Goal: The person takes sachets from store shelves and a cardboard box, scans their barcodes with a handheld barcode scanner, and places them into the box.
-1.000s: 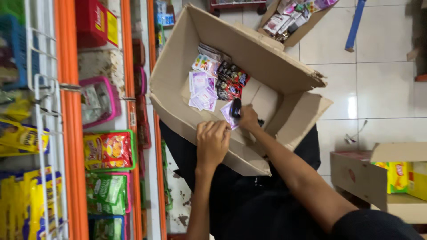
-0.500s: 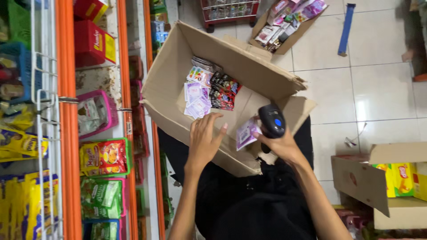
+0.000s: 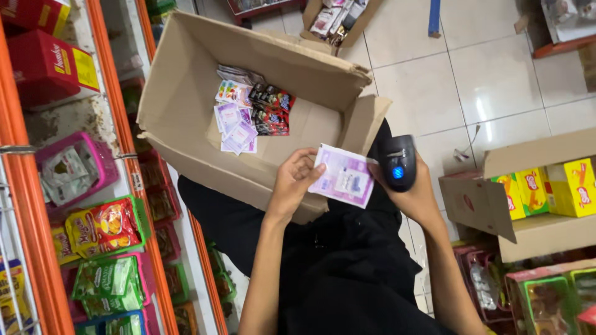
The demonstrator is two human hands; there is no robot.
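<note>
Hands: left (image 3: pixel 292 183) holds purple sachet (image 3: pixel 343 175), right (image 3: pixel 415 192) beside it grips scanner (image 3: pixel 397 162)

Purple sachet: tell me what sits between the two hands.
Head view: the purple sachet spans the gap between left hand and right hand, which holds a black scanner.

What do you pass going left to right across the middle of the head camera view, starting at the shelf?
Pink plastic basket of sachets → open brown cardboard box → left hand → pale purple sachet → black handheld scanner in the right hand → yellow packs in a cardboard carton.
</note>
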